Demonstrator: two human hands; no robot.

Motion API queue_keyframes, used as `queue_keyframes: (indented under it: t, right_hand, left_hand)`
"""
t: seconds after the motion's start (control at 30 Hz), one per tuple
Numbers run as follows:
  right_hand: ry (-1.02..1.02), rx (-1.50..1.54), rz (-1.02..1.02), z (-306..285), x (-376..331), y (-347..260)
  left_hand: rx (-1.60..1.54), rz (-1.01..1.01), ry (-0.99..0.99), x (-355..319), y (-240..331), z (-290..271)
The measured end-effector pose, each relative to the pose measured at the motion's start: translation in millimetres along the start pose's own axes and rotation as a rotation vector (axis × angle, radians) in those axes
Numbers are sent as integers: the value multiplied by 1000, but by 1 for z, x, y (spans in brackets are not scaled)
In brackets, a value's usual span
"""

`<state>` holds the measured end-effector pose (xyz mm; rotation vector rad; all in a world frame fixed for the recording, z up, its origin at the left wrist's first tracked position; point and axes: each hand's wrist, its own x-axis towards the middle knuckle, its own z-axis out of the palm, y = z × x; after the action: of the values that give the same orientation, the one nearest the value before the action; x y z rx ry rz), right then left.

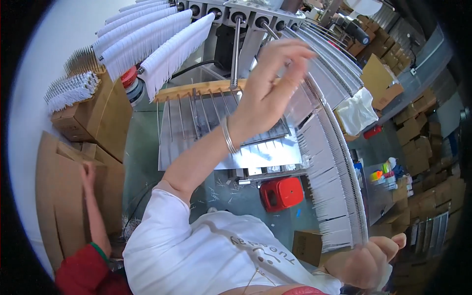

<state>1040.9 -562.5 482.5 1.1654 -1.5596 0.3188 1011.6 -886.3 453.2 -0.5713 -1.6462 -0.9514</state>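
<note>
My left arm reaches up and forward, with a silver bracelet at the wrist. My left hand is raised over the rod rack, fingers loosely bent and apart from the thumb, blurred at the tips; nothing shows in it. At the lower right, my right hand is blurred with its fingers curled in. It meets the near end of a long curved rod lined with thin white pieces. Whether it grips that rod cannot be made out. Bare metal rods stick out from the machine ahead.
White-loaded rods fan out at the upper left. A metal tray with a wooden bar lies below the machine. A red stool stands on the floor. Cardboard boxes stand left, beside another person's red sleeve.
</note>
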Motion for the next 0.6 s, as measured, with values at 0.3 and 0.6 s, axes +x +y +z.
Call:
queue_keyframes:
  t: [0.3,0.6]
  right_hand:
    - [-117,186,24,18,29,-16]
    - [-122,394,-145,100,76,-9]
  left_hand:
    - [-368,-559,253,-12,-15,10]
    - [-147,-488,493,-9,-43,-1]
